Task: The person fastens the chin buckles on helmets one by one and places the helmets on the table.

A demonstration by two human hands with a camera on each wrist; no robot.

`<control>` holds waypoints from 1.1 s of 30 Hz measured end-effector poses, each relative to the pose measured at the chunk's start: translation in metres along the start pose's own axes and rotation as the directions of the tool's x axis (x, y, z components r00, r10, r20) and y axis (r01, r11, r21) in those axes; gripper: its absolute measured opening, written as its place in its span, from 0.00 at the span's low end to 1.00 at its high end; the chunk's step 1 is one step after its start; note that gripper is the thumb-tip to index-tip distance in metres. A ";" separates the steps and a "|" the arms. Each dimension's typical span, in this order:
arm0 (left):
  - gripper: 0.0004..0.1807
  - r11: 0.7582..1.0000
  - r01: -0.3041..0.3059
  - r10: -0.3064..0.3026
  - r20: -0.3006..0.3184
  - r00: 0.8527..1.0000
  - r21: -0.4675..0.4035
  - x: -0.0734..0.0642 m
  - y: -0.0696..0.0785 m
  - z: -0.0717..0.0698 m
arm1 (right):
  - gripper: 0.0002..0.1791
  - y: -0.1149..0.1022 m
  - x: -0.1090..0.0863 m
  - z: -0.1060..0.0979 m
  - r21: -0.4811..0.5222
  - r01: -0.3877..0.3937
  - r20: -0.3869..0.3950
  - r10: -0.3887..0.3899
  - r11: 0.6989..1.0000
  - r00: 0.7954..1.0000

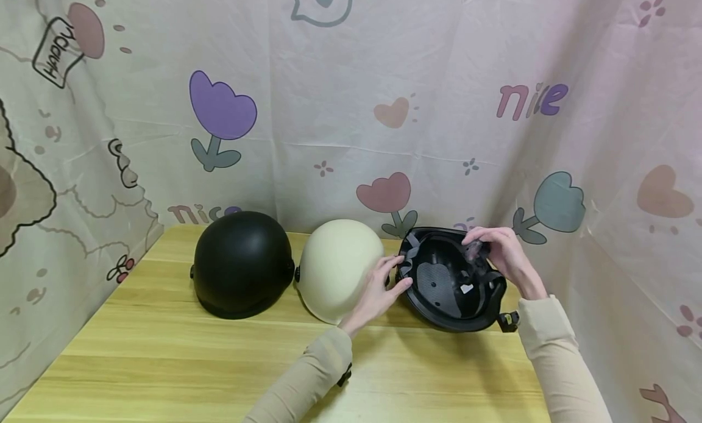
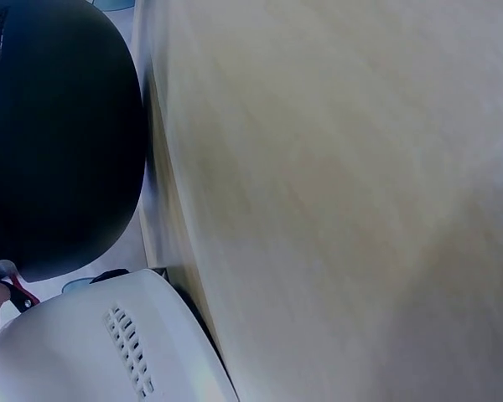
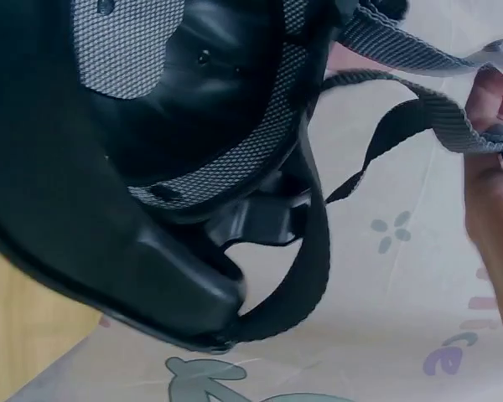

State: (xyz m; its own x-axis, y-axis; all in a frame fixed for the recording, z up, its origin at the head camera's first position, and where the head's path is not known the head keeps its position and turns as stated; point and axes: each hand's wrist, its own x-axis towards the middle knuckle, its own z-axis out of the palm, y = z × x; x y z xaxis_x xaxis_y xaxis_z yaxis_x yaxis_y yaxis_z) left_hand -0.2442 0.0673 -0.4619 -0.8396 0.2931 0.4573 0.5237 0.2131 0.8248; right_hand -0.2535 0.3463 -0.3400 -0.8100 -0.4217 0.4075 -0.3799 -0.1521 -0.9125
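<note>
A black helmet lies tilted at the right with its hollow side facing up towards me. Inside it are grey mesh pads and a dark shell. My right hand is above its far right rim and holds the chin strap, whose grey webbing loops out of the helmet in the right wrist view. My left hand is at the left rim, thumb and fingers apart and touching near the side straps. A cream helmet sits dome-up behind my left hand; only its outside shows.
Another black helmet stands dome-up at the left, next to the cream one. All rest on a wood-grain table. A black buckle hangs at the right helmet's near right edge. A printed curtain closes off the back and sides.
</note>
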 end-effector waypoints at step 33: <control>0.35 0.995 0.092 -0.097 0.146 0.985 0.041 0.002 0.008 -0.006 | 0.09 0.010 -0.020 -0.009 -0.518 -0.303 -0.201 0.231 0.800 0.952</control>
State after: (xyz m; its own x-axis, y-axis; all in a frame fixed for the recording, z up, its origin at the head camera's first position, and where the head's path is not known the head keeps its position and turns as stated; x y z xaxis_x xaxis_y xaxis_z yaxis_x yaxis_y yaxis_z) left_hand -0.2424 0.0636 -0.4524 -0.8562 0.4038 0.3222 0.4501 0.2771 0.8489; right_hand -0.2448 0.3609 -0.3574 -0.9486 -0.2574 0.1843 -0.2895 0.4695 -0.8341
